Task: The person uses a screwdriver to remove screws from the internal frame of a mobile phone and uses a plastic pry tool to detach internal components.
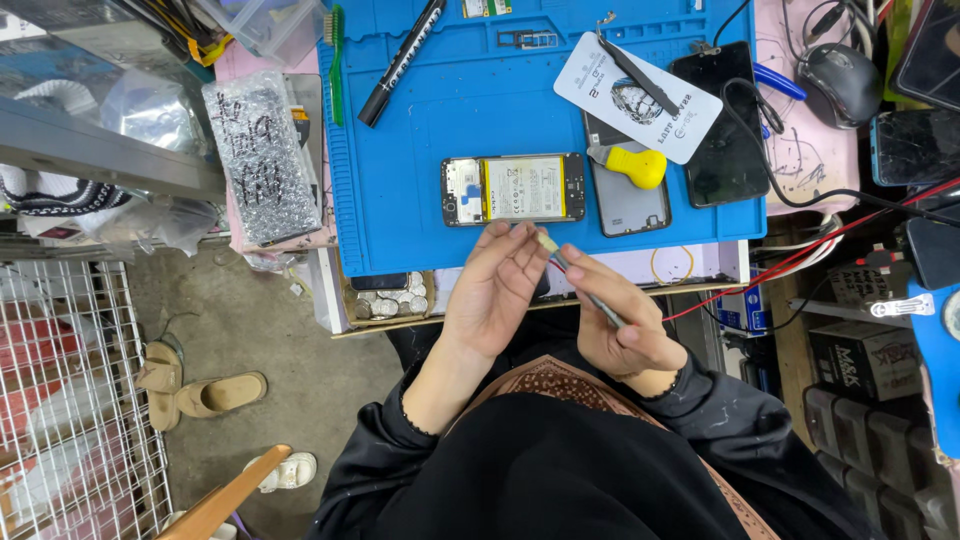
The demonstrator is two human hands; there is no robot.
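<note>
Mid-step, it seems: readying a tool. Right hand (622,325) closed around a thin screwdriver (585,290); left hand (497,285) pinching its tip, just below the opened phone (514,188) on the blue mat (420,150). Next, probably: steady aim at small screws.

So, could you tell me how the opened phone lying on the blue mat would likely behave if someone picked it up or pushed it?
The opened phone lies flat with its back cover off, so it would probably slide rather than roll or tip. Its exposed battery and boards suggest it is fragile and best held by the edges. The blue mat looks rubbery, so a push may meet some drag.
</note>
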